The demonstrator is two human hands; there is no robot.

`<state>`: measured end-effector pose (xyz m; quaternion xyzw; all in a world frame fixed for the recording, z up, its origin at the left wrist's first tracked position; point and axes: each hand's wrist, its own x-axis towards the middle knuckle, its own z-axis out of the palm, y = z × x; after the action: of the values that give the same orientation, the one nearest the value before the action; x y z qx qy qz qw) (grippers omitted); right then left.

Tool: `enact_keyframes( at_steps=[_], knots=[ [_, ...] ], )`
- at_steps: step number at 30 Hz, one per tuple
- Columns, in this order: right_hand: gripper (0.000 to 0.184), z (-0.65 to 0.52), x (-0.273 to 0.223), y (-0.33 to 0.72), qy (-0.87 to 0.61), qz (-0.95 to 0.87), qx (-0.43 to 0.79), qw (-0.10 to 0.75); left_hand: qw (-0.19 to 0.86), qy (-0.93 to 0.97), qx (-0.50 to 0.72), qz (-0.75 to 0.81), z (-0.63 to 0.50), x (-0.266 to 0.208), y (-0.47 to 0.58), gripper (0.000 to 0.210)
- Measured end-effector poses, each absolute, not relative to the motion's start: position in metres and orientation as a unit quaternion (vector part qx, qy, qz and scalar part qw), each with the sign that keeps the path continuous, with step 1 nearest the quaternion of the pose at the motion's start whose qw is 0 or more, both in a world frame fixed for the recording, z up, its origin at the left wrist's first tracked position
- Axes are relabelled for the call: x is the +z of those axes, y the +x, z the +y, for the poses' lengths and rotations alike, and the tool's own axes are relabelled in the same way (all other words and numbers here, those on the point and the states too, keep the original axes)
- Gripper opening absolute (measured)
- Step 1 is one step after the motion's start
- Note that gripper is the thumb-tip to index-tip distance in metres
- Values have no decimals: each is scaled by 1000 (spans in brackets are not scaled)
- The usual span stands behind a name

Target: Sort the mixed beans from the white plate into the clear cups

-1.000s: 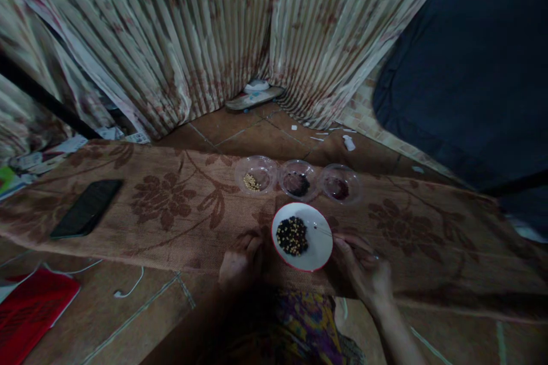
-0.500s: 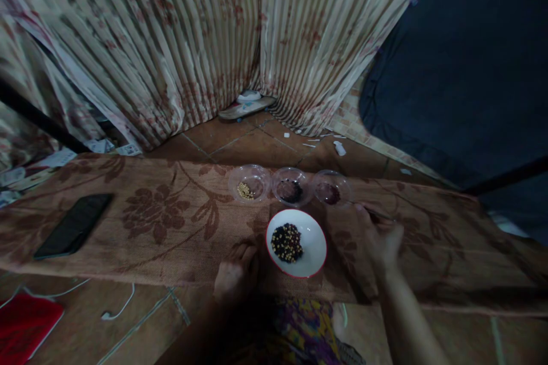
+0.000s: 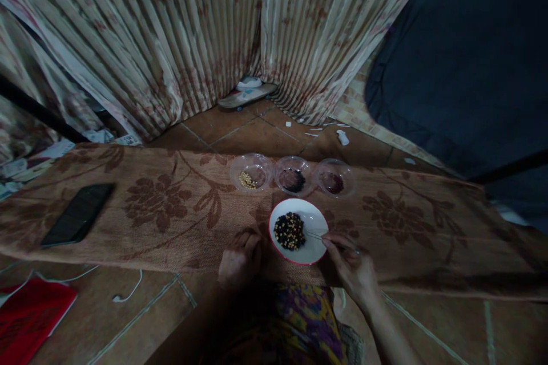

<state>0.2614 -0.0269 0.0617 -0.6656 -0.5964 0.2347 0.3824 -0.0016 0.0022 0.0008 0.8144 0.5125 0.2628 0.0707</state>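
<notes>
A white bowl with a red rim [image 3: 317, 251] holds a mix of dark and pale yellow beans [image 3: 289, 231], heaped on its left side. My right hand [image 3: 353, 265] is at the bowl's right rim, pinching slim metal tweezers [image 3: 315, 234] whose tips reach inside, close to the heap. Left of the bowl, my left hand [image 3: 240, 258] rests on the cloth with fingers curled and nothing visible in it. Behind the bowl stand three clear plastic cups in a row: one with yellow beans [image 3: 247, 180], one with black beans [image 3: 295, 181], one with dark red beans [image 3: 335, 183].
A brown flowered cloth [image 3: 162, 234] covers the long narrow table. A dark phone [image 3: 77, 214] lies at its left. Beyond are a striped curtain [image 3: 205, 28], a skateboard [image 3: 247, 96] and small white scraps on the tiled floor. A red item [image 3: 36, 319] and white cable are at lower left.
My right hand has moved left and nearer from beside the red-bean cup, bringing the tweezers over the bowl. My left hand stays resting. The view has tilted slightly.
</notes>
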Motion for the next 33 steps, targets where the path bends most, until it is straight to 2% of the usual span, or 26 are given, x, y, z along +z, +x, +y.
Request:
enact_keyframes(
  at_steps=[10,33],
  knots=[
    [30,-27,60,253,-664,-604,249,362,70,812,268,514,1,6,0,12],
    [28,-23,58,257,-671,-593,227,383,79,811,263,516,1,9,0,15]
  ],
)
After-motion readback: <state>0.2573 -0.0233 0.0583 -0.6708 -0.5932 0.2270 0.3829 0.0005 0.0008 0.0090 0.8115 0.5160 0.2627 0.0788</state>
